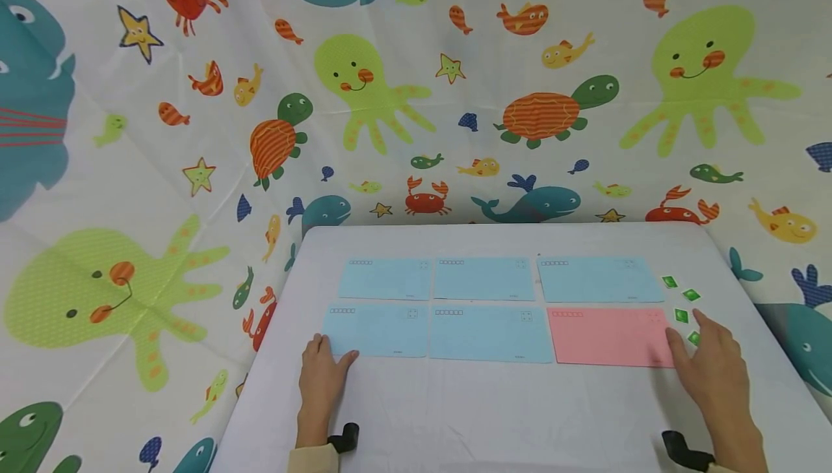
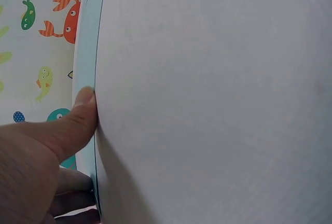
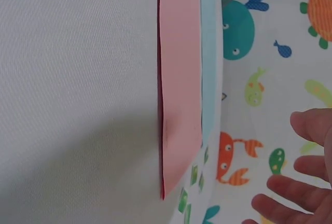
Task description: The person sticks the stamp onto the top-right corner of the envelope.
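In the head view, my left hand (image 1: 321, 379) rests at the lower left corner of a blue envelope (image 1: 375, 332), thumb and fingers spread along its edges. The left wrist view shows the thumb touching the near edge of that envelope (image 2: 89, 47). My right hand (image 1: 711, 365) hovers by the right end of a pink envelope (image 1: 611, 336), its fingers over several small green stickers (image 1: 681, 316). One sticker lies partly hidden behind the fingers. From the right wrist, the right hand (image 3: 311, 182) shows spread fingers, holding nothing, above the pink envelope (image 3: 180, 79).
More blue envelopes (image 1: 484, 279) lie in two rows on the white table (image 1: 507, 415), with the pink one at the front right. A cloth printed with sea animals (image 1: 403, 170) hangs behind and beside the table.
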Available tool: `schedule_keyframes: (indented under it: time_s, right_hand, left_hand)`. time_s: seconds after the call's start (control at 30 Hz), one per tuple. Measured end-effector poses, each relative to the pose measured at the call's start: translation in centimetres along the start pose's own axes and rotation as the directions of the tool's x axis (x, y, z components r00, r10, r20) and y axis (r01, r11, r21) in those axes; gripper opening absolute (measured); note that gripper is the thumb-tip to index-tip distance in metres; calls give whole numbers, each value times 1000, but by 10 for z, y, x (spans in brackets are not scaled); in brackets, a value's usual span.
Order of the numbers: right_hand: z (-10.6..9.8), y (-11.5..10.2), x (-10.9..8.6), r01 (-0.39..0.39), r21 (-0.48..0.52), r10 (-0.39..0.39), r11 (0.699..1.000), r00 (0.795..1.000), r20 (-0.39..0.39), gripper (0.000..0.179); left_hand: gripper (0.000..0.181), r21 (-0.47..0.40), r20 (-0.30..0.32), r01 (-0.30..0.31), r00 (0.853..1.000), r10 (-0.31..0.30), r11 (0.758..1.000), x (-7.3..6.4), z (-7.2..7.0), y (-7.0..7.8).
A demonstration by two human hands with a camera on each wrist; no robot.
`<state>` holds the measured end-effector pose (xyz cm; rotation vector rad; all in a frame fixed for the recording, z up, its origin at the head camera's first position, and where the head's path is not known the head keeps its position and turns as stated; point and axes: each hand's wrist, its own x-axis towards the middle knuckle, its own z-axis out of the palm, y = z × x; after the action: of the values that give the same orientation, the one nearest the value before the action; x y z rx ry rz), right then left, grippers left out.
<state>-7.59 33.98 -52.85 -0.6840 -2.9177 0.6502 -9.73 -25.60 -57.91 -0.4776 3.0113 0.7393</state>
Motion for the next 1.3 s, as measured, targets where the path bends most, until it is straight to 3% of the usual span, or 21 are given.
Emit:
schedule_keyframes:
  time_s: [0.37, 0.83, 1.3]
  right_hand:
    - [-4, 2, 2, -4, 19, 4, 1000, 1000, 9, 73]
    - [-3, 11, 6, -94, 58, 91, 994, 995, 45, 74]
    - [-2, 22, 14, -128, 92, 123, 987, 991, 60, 72]
  left_hand:
    - [80, -7, -15, 3, 1000, -3, 1000, -1, 1, 1]
    - [79, -7, -6, 9, 1000, -9, 1000, -1, 0, 2]
    - [80, -15, -3, 8, 1000, -8, 1000, -4, -3, 5]
